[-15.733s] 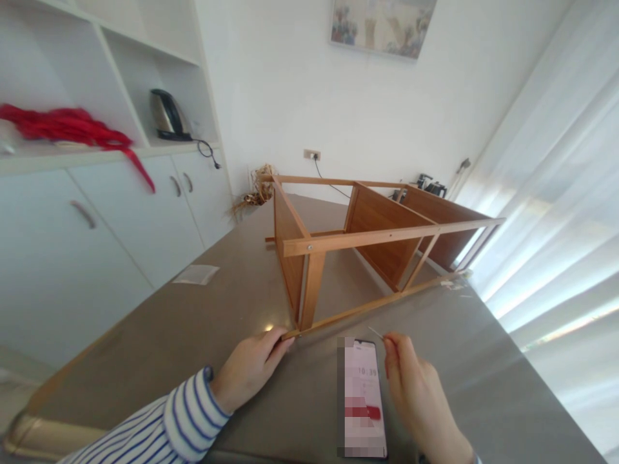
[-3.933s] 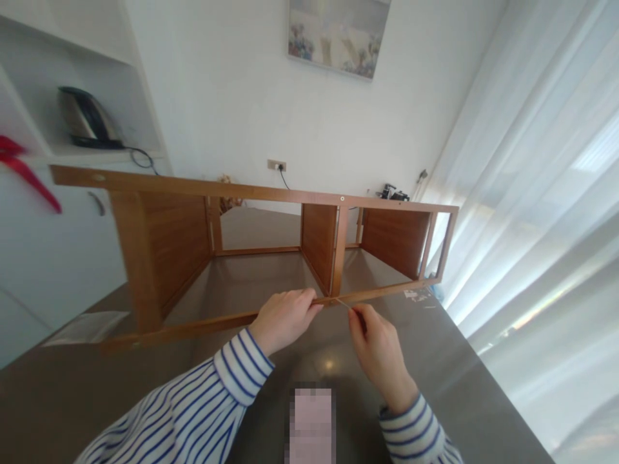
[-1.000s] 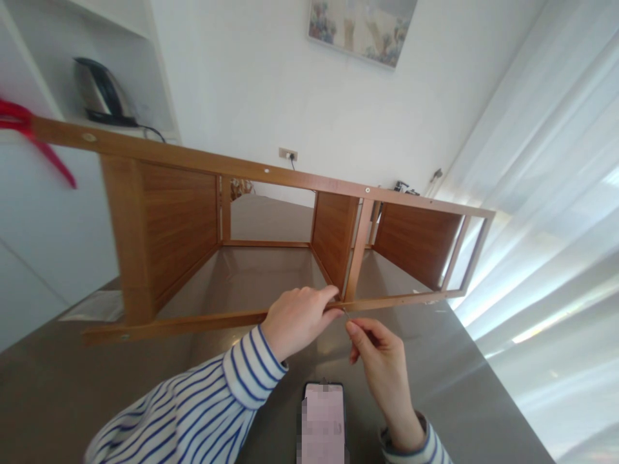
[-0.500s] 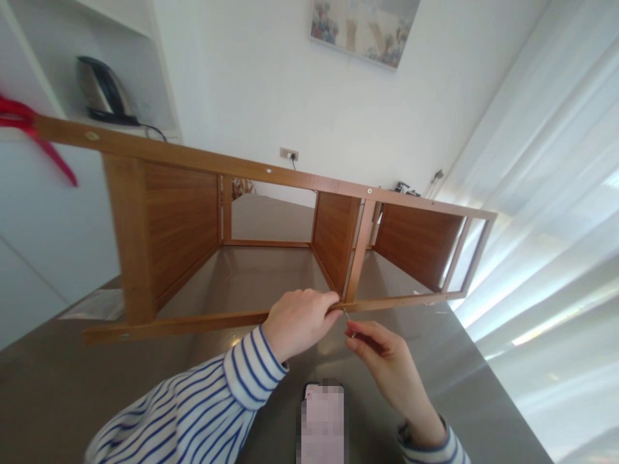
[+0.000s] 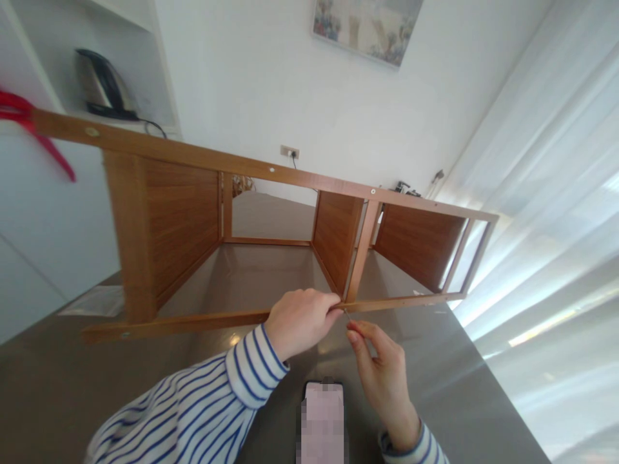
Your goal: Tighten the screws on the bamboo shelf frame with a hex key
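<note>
A wooden shelf frame [image 5: 207, 320] lies on its side on the grey table, its shelf panels standing upright. My left hand [image 5: 302, 322] is closed round its near lower rail, beside the joint with a crosspiece [image 5: 362, 258]. Just right of it, my right hand [image 5: 382, 367] pinches a thin metal tool, seemingly a hex key [image 5: 347, 316]. The tool's tip meets the rail's near face at that joint; the screw head there is too small to make out. Most of the tool is hidden by my fingers.
A phone [image 5: 322, 419] lies on the table [image 5: 275, 419] before me. Red straps [image 5: 48, 151] hang at the frame's upper left end. A clear plastic bag [image 5: 94, 301] lies at left. Behind are a kettle [image 5: 104, 84] on a shelf and, at right, white curtains [image 5: 556, 225].
My right hand has turned about the tool, its wrist swinging left and its fingers rolling. My left hand keeps its grip on the rail. The frame stays in place.
</note>
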`<action>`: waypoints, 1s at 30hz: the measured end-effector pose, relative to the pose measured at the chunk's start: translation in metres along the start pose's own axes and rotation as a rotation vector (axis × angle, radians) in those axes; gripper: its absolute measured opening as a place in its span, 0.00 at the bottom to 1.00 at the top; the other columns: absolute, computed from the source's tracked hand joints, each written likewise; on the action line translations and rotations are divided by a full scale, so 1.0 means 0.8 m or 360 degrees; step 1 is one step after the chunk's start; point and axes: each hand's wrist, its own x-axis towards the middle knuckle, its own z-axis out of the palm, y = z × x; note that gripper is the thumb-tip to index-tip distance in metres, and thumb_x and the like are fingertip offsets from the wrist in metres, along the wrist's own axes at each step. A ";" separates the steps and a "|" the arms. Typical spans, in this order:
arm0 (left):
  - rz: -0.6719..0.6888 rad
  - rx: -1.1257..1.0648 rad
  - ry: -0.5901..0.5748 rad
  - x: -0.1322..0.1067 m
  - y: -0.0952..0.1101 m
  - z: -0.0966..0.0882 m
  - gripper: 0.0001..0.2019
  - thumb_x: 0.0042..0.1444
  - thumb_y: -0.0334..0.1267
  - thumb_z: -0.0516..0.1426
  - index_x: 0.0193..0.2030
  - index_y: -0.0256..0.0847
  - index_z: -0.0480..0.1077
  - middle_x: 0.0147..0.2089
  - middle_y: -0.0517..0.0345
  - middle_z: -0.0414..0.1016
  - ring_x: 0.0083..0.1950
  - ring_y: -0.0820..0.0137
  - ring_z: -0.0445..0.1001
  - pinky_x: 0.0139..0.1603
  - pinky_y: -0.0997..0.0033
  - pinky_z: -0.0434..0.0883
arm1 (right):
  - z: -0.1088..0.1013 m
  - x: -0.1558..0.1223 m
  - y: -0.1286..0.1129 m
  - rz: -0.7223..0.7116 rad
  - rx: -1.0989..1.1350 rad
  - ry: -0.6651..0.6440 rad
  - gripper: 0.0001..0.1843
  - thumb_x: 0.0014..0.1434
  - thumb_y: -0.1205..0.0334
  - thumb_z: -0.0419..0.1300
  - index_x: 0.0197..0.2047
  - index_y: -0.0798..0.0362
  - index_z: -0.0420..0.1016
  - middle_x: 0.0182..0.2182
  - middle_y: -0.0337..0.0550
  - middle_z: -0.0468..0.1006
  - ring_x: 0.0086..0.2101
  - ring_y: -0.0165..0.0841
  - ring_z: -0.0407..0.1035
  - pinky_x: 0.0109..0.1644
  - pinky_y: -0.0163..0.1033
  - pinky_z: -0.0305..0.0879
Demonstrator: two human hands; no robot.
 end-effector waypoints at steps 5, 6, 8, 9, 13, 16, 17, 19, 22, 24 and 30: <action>-0.0016 -0.0015 -0.0010 0.001 0.001 -0.001 0.18 0.62 0.49 0.44 0.35 0.48 0.72 0.34 0.56 0.78 0.35 0.60 0.77 0.30 0.67 0.65 | 0.011 -0.003 -0.012 0.0337 0.0149 0.0108 0.11 0.62 0.56 0.56 0.35 0.52 0.76 0.31 0.42 0.80 0.34 0.32 0.74 0.38 0.34 0.69; -0.0016 -0.0015 -0.0012 0.000 0.001 -0.001 0.18 0.62 0.49 0.44 0.35 0.49 0.72 0.34 0.56 0.78 0.35 0.60 0.77 0.30 0.66 0.65 | 0.013 -0.004 -0.014 0.0395 0.0185 0.0124 0.12 0.61 0.55 0.56 0.34 0.52 0.76 0.31 0.42 0.80 0.33 0.32 0.74 0.37 0.34 0.69; -0.0015 -0.0012 -0.0015 0.000 0.001 0.000 0.18 0.62 0.48 0.44 0.35 0.49 0.72 0.34 0.56 0.78 0.35 0.59 0.77 0.31 0.66 0.66 | 0.016 -0.004 -0.016 0.0475 0.0257 0.0160 0.13 0.61 0.54 0.56 0.33 0.53 0.77 0.30 0.43 0.80 0.33 0.33 0.74 0.37 0.35 0.69; -0.0015 -0.0010 -0.0014 0.000 0.001 0.000 0.18 0.62 0.48 0.44 0.35 0.49 0.72 0.34 0.56 0.78 0.35 0.59 0.77 0.30 0.66 0.66 | 0.017 -0.004 -0.017 0.0506 0.0297 0.0181 0.14 0.60 0.53 0.56 0.33 0.53 0.77 0.30 0.44 0.80 0.33 0.34 0.74 0.37 0.35 0.68; -0.0013 -0.0001 0.0000 0.001 0.001 0.002 0.17 0.62 0.48 0.44 0.35 0.48 0.72 0.34 0.56 0.78 0.35 0.58 0.77 0.30 0.65 0.65 | 0.023 -0.004 -0.021 0.0628 0.0446 0.0270 0.18 0.60 0.50 0.56 0.32 0.55 0.77 0.29 0.46 0.80 0.32 0.35 0.74 0.38 0.37 0.68; -0.0016 0.0007 0.0001 0.002 0.001 0.002 0.18 0.62 0.48 0.43 0.35 0.48 0.71 0.34 0.56 0.78 0.35 0.58 0.77 0.30 0.65 0.65 | 0.028 -0.005 -0.023 0.0693 0.0518 0.0333 0.19 0.60 0.49 0.56 0.32 0.56 0.77 0.30 0.47 0.80 0.32 0.35 0.74 0.39 0.38 0.68; -0.0016 0.0009 0.0000 0.002 0.002 0.002 0.18 0.62 0.48 0.43 0.34 0.48 0.71 0.34 0.56 0.78 0.35 0.58 0.77 0.30 0.65 0.65 | 0.029 -0.005 -0.023 0.0706 0.0535 0.0346 0.19 0.60 0.49 0.56 0.32 0.56 0.77 0.30 0.47 0.80 0.32 0.35 0.74 0.39 0.38 0.68; -0.0015 0.0012 -0.0003 0.002 0.002 0.001 0.17 0.62 0.48 0.43 0.34 0.48 0.71 0.34 0.56 0.78 0.35 0.59 0.77 0.30 0.66 0.65 | 0.031 -0.006 -0.022 0.0722 0.0558 0.0355 0.19 0.60 0.49 0.56 0.32 0.56 0.77 0.30 0.47 0.80 0.32 0.35 0.74 0.39 0.39 0.68; -0.0012 0.0014 -0.0009 0.001 0.003 0.001 0.17 0.62 0.48 0.44 0.35 0.48 0.71 0.34 0.56 0.78 0.35 0.60 0.77 0.30 0.67 0.65 | 0.032 -0.007 -0.022 0.0735 0.0552 0.0357 0.19 0.60 0.49 0.55 0.32 0.57 0.77 0.30 0.47 0.80 0.32 0.35 0.74 0.38 0.39 0.68; -0.0007 0.0015 -0.0002 0.002 0.002 0.001 0.17 0.62 0.48 0.44 0.35 0.48 0.71 0.34 0.56 0.78 0.35 0.60 0.77 0.30 0.67 0.64 | 0.032 -0.007 -0.021 0.0732 0.0540 0.0351 0.19 0.60 0.49 0.55 0.33 0.57 0.77 0.30 0.47 0.81 0.32 0.35 0.74 0.39 0.39 0.68; -0.0011 0.0003 0.0019 0.001 -0.001 0.005 0.17 0.62 0.49 0.44 0.36 0.49 0.71 0.35 0.57 0.79 0.35 0.61 0.77 0.30 0.67 0.65 | 0.030 -0.009 -0.020 0.0697 0.0397 0.0327 0.18 0.60 0.49 0.54 0.34 0.55 0.77 0.30 0.47 0.81 0.33 0.35 0.75 0.38 0.38 0.68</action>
